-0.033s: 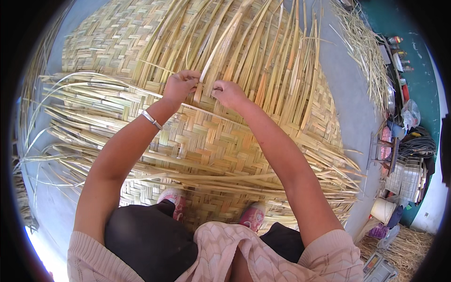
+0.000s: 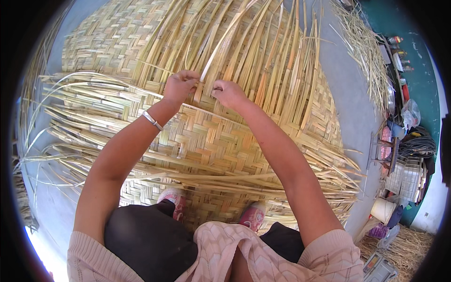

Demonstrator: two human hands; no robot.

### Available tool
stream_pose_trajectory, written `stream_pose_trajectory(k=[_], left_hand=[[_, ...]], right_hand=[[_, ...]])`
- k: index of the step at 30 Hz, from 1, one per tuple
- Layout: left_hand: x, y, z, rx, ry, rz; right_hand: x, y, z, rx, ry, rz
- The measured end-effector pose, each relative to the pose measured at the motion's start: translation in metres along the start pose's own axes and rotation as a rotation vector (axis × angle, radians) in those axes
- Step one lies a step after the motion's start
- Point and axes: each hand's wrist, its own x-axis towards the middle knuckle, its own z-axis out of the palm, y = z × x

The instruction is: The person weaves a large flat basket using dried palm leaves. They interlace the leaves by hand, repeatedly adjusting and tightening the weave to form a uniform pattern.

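Note:
A large woven mat (image 2: 211, 141) of split, straw-coloured strips lies under my hands. At its middle, my left hand (image 2: 178, 87) is closed, with thumb and fingers pinched at the lower end of a pale strip (image 2: 217, 49) that runs away to the far side. Just to the right, my right hand (image 2: 229, 95) is also closed, fingertips together over the weave; what they hold, if anything, is hidden. A long thin strip (image 2: 213, 114) crosses the mat below both hands. Many loose strips (image 2: 277, 70) fan out beyond them, not woven in at their far ends.
Loose strip ends (image 2: 70, 124) stick out over the grey floor on the left. My shoes (image 2: 253, 215) stand on the mat. A pile of strips (image 2: 361, 51) lies at the far right, near a small stool (image 2: 383, 150), coiled cable (image 2: 417, 144) and a white bucket (image 2: 383, 210).
The pale strip at my left fingertips bowed a little before and now lies straighter. Both hands keep their places.

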Motion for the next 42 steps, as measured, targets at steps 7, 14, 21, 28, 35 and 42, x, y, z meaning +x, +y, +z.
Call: stream_pose_trajectory(k=[7, 14, 21, 28, 35, 42], left_hand=[[-0.019, -0.027, -0.004, 0.185, 0.196, 0.162], [-0.020, -0.009, -0.009, 0.163, 0.137, 0.193], [-0.035, 0.004, -0.027, 0.354, 0.225, 0.478], [-0.021, 0.003, -0.068, -0.068, 0.199, 0.053], [-0.022, 0.023, -0.096, -0.229, 0.042, -0.113], [0.002, 0.048, -0.120, -0.245, -0.130, -0.063]], right_hand=[[-0.013, -0.013, 0.009, -0.071, 0.112, 0.029], [-0.025, -0.021, 0.025, -0.298, 0.269, -0.051], [-0.042, -0.019, 0.034, -0.479, 0.322, -0.269], [-0.030, -0.036, 0.018, -0.603, 0.174, -0.362], [0.008, -0.079, 0.034, -0.308, 0.096, -0.314], [0.014, -0.093, 0.029, -0.067, 0.062, -0.015]])
